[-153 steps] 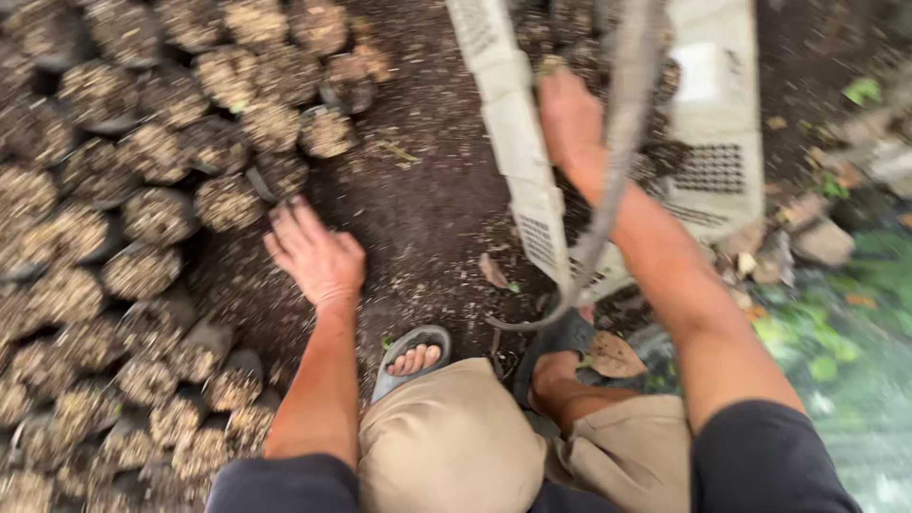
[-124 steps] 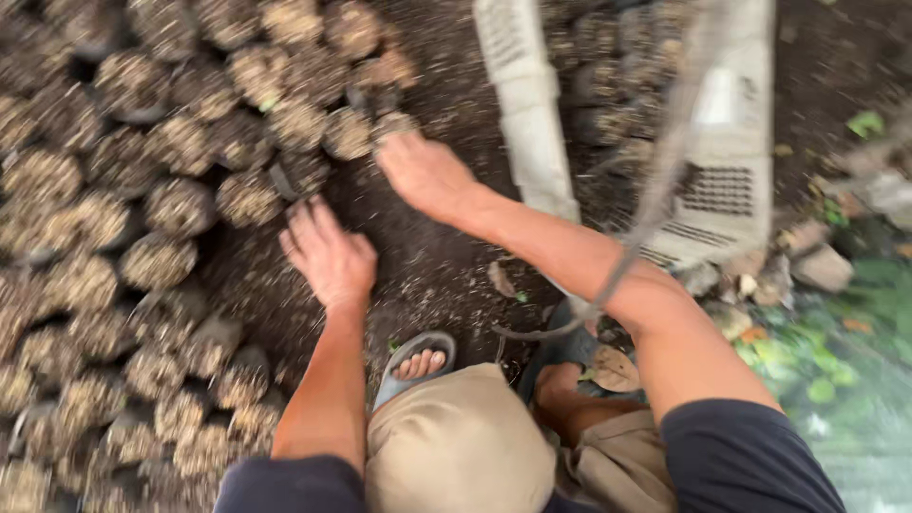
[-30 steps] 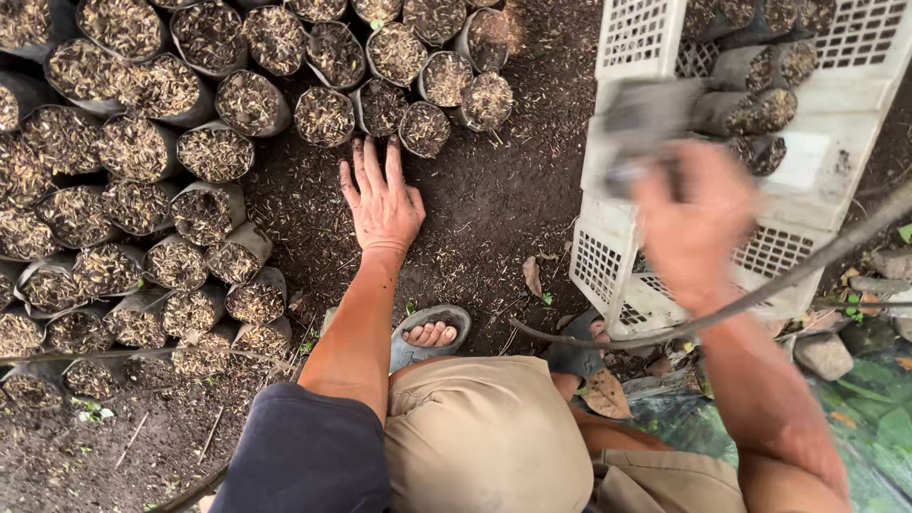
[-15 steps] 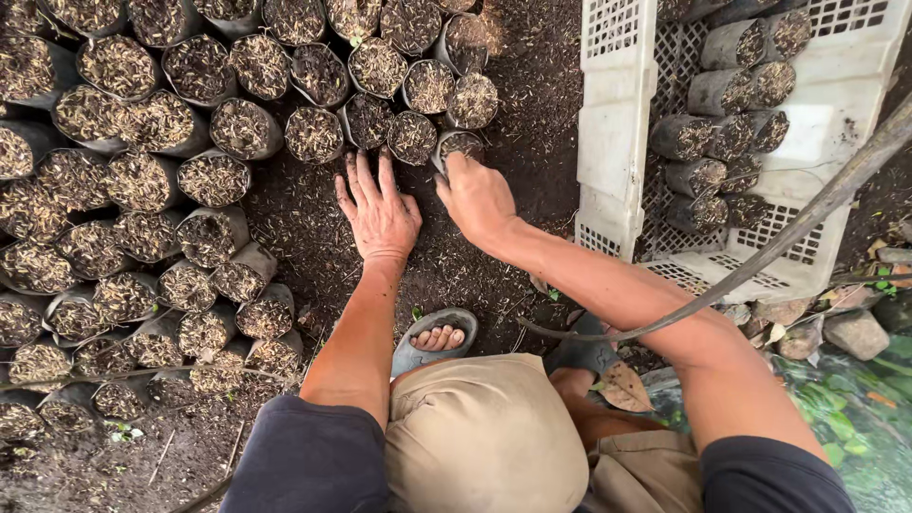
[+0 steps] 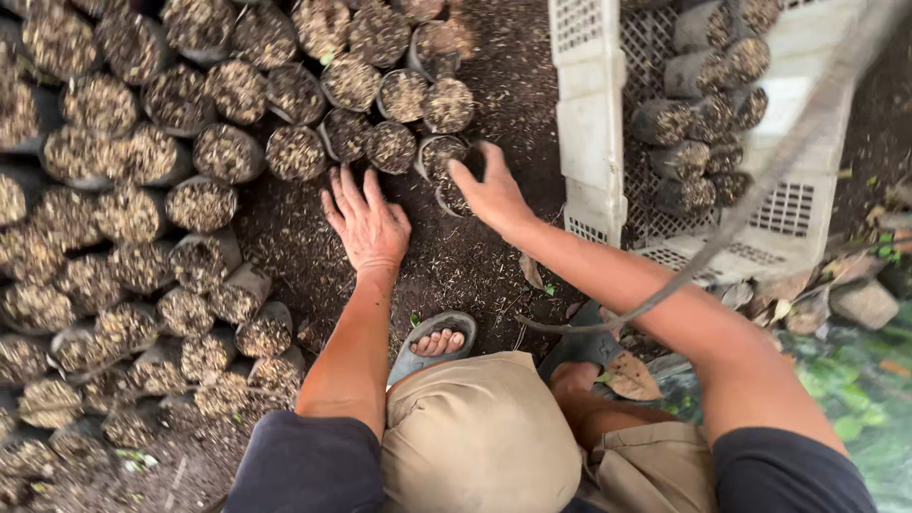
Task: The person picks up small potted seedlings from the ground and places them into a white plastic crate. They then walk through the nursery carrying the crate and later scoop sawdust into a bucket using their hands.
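Your right hand (image 5: 489, 195) grips a soil-filled bag (image 5: 446, 171) beside the packed rows (image 5: 190, 171); left hand (image 5: 369, 223) flat, empty; several bags left in the white crate (image 5: 594, 123).

A person crouches over dark soil, seen from above. The left hand (image 5: 366, 223) lies flat on the ground (image 5: 465, 271), fingers spread. The right hand (image 5: 492, 195) grips the rim of a soil-filled black nursery bag (image 5: 446, 166) at the edge of many rows of similar bags (image 5: 142, 190). A white plastic crate (image 5: 608, 142) to the right holds more bags lying on their sides. A sandalled foot (image 5: 435, 344) shows below.
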